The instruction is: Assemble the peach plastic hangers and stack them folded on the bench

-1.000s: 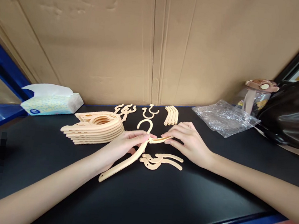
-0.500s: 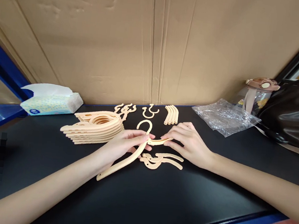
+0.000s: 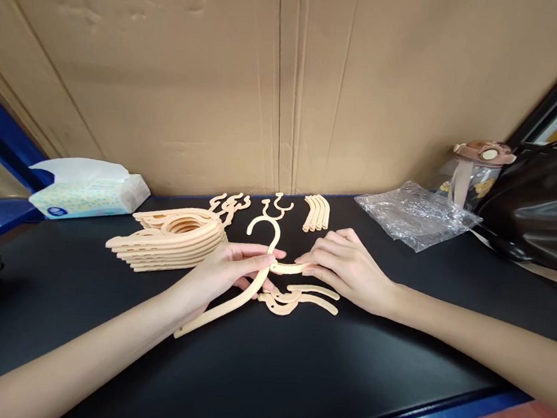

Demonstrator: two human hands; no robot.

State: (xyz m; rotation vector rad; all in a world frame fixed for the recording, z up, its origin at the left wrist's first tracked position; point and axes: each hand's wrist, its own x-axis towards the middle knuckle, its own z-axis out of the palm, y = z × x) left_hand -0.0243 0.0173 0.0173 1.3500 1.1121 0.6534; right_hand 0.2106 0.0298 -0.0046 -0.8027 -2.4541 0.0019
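My left hand [image 3: 223,273] pinches a peach plastic hanger [image 3: 227,304] at its neck, just below the hook; its long arm slants down to the left onto the black table [image 3: 290,371]. My right hand [image 3: 347,267] grips the hanger's short right arm piece [image 3: 286,267] with fingers pressed together. Two loose hanger parts [image 3: 298,298] lie on the table just below both hands. A stack of finished hangers [image 3: 174,241] sits to the left of my left hand.
Loose hooks [image 3: 279,206], small connectors [image 3: 228,205] and a row of curved arm pieces [image 3: 317,213] lie near the cardboard wall. A tissue pack [image 3: 87,190] is far left. A clear plastic bag [image 3: 416,214], a bottle [image 3: 477,168] and a dark bag [image 3: 544,212] are at the right.
The hanger's hook has lifted and tilted more upright. My right hand has closed in on the short arm piece, pushing it toward the neck. The view shifted slightly.
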